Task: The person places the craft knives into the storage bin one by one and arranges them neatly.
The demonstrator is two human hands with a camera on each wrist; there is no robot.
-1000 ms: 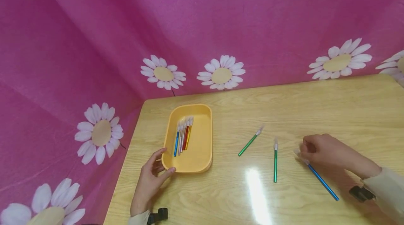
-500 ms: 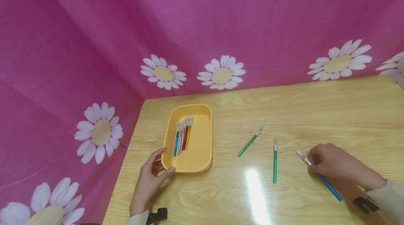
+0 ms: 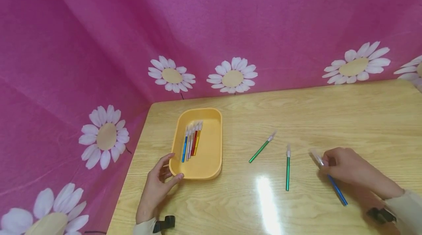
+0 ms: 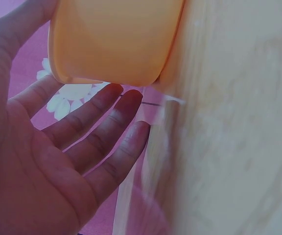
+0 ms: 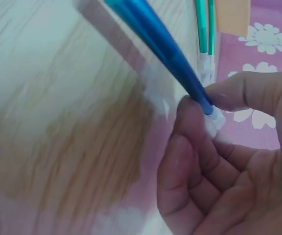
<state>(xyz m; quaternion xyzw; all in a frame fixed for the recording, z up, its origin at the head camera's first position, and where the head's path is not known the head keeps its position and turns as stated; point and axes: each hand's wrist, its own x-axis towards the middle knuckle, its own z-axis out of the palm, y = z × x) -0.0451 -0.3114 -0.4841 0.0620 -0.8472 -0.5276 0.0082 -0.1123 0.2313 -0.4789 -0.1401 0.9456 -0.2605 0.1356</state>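
My right hand (image 3: 346, 171) pinches a blue pen (image 3: 336, 189) near its clear cap, thumb and fingers round it in the right wrist view (image 5: 170, 54); its tail end slants down toward the near table edge. Two green pens (image 3: 260, 150) (image 3: 288, 171) lie on the wooden table to the left of that hand. My left hand (image 3: 158, 185) rests with straight fingers against the near left corner of a yellow tray (image 3: 211, 169), the thumb on its front wall; the palm shows open under the tray (image 4: 111, 44). Several coloured pens (image 3: 191, 141) lie in the tray.
A pink cloth with white daisies (image 3: 232, 77) rises behind and left of the table. The table's left edge (image 3: 132, 176) runs close beside the tray. Bare wood (image 3: 346, 118) lies behind the right hand.
My right hand has raised the blue pen slightly and drawn it a little back; the pen's tail now sits higher and further left. The left hand and the tray have stayed put.
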